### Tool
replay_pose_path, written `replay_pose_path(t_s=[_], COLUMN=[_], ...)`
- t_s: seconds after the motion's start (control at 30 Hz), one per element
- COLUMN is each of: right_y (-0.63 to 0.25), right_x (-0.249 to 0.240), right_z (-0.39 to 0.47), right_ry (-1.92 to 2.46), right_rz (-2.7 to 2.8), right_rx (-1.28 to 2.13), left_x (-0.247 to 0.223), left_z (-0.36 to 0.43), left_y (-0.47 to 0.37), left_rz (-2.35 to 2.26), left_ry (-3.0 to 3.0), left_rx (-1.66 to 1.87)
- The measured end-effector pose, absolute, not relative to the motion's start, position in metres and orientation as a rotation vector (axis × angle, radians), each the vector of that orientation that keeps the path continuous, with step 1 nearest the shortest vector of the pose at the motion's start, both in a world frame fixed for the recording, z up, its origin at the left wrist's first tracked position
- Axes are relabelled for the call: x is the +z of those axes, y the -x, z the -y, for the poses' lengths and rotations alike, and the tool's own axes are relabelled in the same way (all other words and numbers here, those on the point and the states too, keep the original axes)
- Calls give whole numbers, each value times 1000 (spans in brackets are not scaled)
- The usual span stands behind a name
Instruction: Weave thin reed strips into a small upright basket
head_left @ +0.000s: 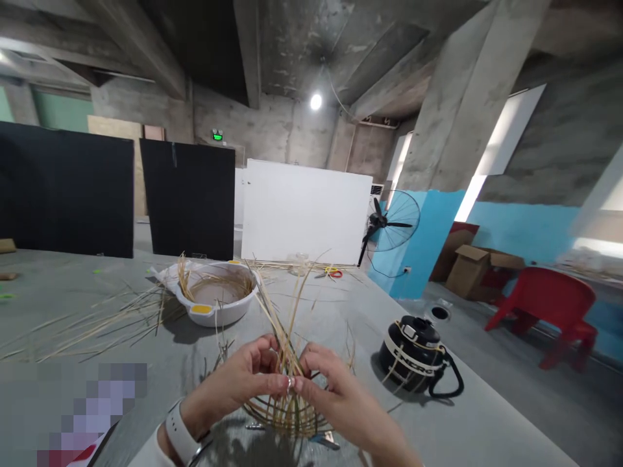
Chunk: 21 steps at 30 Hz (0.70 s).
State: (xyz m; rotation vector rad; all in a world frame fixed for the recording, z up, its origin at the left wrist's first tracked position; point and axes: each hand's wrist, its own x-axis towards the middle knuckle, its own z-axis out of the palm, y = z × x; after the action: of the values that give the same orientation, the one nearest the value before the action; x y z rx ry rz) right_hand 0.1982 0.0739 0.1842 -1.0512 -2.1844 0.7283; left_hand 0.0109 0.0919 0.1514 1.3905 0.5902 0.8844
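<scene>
Your left hand (pixel 243 373) and right hand (pixel 335 392) pinch gathered pale strands atop round open-weave straw basket (pixel 287 418), low centre on grey table (pixel 360 324). White oval basin (pixel 221 314) beyond, black lidded jug (pixel 411 357) to right.

white basin (pixel 228 316) with yellow handles, red chair (pixel 555 295), black-and-white jug (pixel 411 357)

Just behind the left hand (pixel 248 373), a white watch strap (pixel 181 433) with small dark holes circles the wrist; behind that shows a white sleeve (pixel 152 454). The right hand (pixel 331 383) has a bare wrist.
</scene>
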Motion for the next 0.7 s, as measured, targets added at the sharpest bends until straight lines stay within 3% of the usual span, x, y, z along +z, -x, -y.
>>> replay_pose_path(t_s=[0.7], right_y=[-193], right_x=[177], right_z=[-78], right_ry=[1115], right_rz=[2033], right_rx=[676], left_x=[153], left_z=[-93], left_y=[-8], left_rz=[-632], left_ry=[-1394], left_rx=[1030])
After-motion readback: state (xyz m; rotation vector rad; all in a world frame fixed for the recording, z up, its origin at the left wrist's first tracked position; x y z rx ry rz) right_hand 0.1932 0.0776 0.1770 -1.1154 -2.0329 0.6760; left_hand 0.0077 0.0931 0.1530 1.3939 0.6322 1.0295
